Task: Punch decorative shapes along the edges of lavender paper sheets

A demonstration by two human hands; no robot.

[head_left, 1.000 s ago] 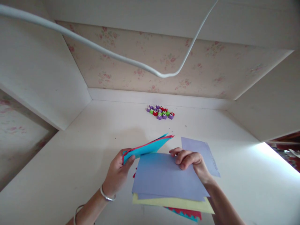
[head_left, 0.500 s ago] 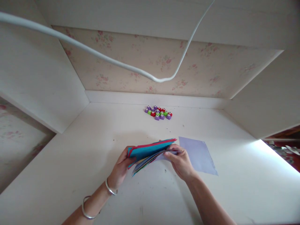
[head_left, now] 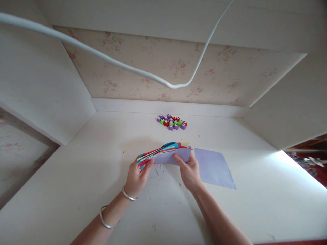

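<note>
Between my two hands is a stack of coloured paper point(head_left: 170, 156), raised over the white table. A lavender sheet faces me, and red, blue and yellow edges fan out along the top. My left hand point(head_left: 139, 173) is closed on the stack's left end, its thumb on the near side. At the right end my right hand point(head_left: 188, 168) grips the stack, thumb pressed on the lavender sheet. The fingers behind the paper are mostly hidden. Just right of my right hand, a single lavender sheet of paper point(head_left: 216, 168) lies flat on the table.
Toward the back of the white table point(head_left: 102, 190) sits a cluster of small purple, green and red pieces point(head_left: 171, 121) with eye-like tops. A white cable point(head_left: 143, 73) hangs across the upper view. White panels flank both sides, with floral wallpaper point(head_left: 153, 61) behind.
The split stack has come together into one bundle, and the lavender sheet now faces me. My left hand has shifted right and its thumb shows in front. The loose sheet stays put.
</note>
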